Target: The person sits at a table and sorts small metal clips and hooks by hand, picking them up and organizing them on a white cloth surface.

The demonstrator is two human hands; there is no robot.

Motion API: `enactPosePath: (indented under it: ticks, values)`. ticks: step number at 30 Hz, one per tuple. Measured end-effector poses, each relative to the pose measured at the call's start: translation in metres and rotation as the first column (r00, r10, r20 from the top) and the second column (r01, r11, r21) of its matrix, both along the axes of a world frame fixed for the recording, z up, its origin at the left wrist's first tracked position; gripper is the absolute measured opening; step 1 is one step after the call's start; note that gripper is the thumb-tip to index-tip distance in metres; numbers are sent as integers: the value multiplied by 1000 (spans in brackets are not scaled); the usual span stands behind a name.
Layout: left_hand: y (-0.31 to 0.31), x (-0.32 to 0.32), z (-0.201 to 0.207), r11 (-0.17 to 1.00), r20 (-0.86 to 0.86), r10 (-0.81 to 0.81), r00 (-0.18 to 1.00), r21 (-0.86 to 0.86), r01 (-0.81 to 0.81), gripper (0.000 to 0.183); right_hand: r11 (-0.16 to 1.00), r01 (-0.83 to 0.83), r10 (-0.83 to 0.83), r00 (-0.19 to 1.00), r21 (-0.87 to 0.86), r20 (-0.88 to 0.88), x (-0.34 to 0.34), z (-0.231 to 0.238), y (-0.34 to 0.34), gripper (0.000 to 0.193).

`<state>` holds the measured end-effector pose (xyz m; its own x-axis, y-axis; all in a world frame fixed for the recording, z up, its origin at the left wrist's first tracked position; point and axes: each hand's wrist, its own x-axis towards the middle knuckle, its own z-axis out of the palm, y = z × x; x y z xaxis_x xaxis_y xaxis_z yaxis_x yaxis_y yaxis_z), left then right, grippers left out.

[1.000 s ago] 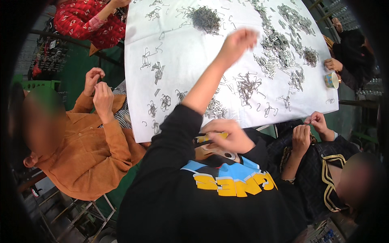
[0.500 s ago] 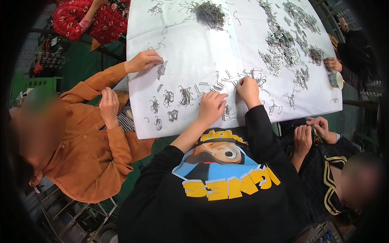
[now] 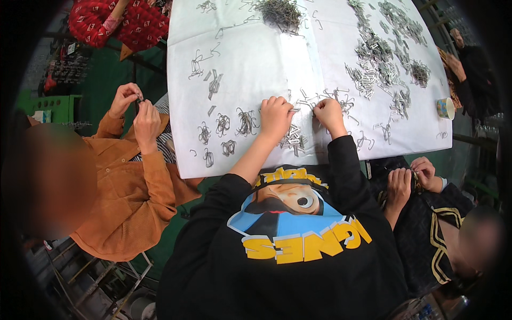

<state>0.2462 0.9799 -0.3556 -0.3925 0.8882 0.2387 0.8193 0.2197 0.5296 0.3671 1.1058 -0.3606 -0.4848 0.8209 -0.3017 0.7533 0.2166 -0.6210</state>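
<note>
My left hand (image 3: 276,118) is over the white-covered table, its fingers closed at the tips on a small metal strip (image 3: 294,110). Just right of it, my right hand (image 3: 329,115) is pinched shut over thin wire pieces; what lies between its fingertips is too small to make out. Below and between both hands sits a little heap of metal strips (image 3: 293,141). Loose wire hooks (image 3: 341,98) lie beyond my right hand. To the left of my left hand are several small bunches of bent wire hooks (image 3: 246,122).
A large tangle of wire hooks (image 3: 281,16) sits at the far side, with a broad spread of metal strips (image 3: 373,61) to the right. A paper cup (image 3: 445,109) stands at the right table edge. Co-workers sit left, right and farther off around the table (image 3: 240,69).
My left hand has moved farther over the table, uncovering the heap of strips. My right hand has barely shifted. The left co-worker's hand has drawn back from the table to meet the other hand.
</note>
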Motion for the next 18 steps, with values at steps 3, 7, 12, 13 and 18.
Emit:
enactPosePath:
  ticks: [3,7,12,13,18]
  values:
    - [-6,-7,1,1000,76,-2,997,28,0,9,994,6,2,997,109,-75,5,-10,-3,12]
    - [-19,-8,12,995,282,13,959,95,-41,6,976,104,-171,914,-194,-367,11,9,-13,14]
    - [-30,11,37,988,801,28,599,68,-137,7,608,-203,-493,661,-767,-566,7,53,-55,12]
    - [-32,14,40,987,777,-15,629,114,-117,8,550,-243,-551,613,-799,-566,4,56,-60,13]
    - [-41,32,33,970,790,-53,611,187,-158,11,599,-133,-616,552,-789,-561,-1,64,-65,14]
